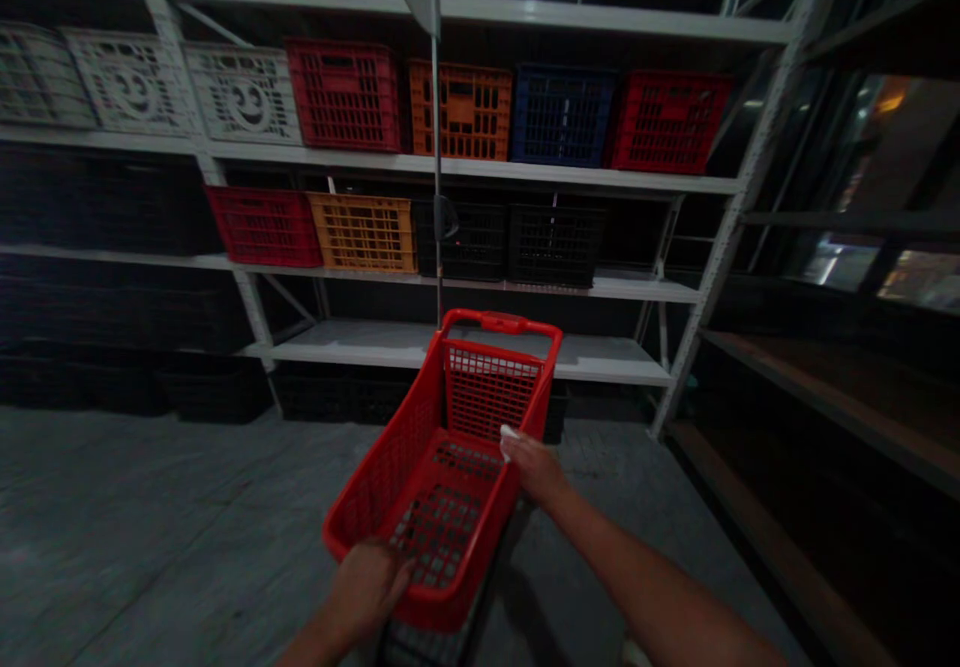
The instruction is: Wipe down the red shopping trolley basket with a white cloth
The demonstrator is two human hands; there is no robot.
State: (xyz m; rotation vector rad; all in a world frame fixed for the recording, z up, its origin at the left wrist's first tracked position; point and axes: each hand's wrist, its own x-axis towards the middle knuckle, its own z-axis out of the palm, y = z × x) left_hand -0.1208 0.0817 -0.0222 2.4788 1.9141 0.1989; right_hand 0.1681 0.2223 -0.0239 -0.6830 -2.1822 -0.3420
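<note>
the red plastic shopping cart (390,477) stands near and centre, its handle toward the far shelves. the left hand (365,587) curls closed over its near rim; the right hand (536,465) lies across its right rim, grip unclear. the cart is on a grey concrete floor (150,517), well short of white metal shelving (465,165) carrying red, orange, blue and black plastic crates (460,112).

Straight ahead at 12 o'clock, two white metal shelves (480,165) hold eleven plastic mesh crates: three white crates (244,94), three red crates (343,95), two orange crates (460,110), one blue crate (562,117), two black crates (555,245). At 6 o'clock: one red plastic shopping cart (487,392), one left hand (364,587), one right hand (534,465).
</note>
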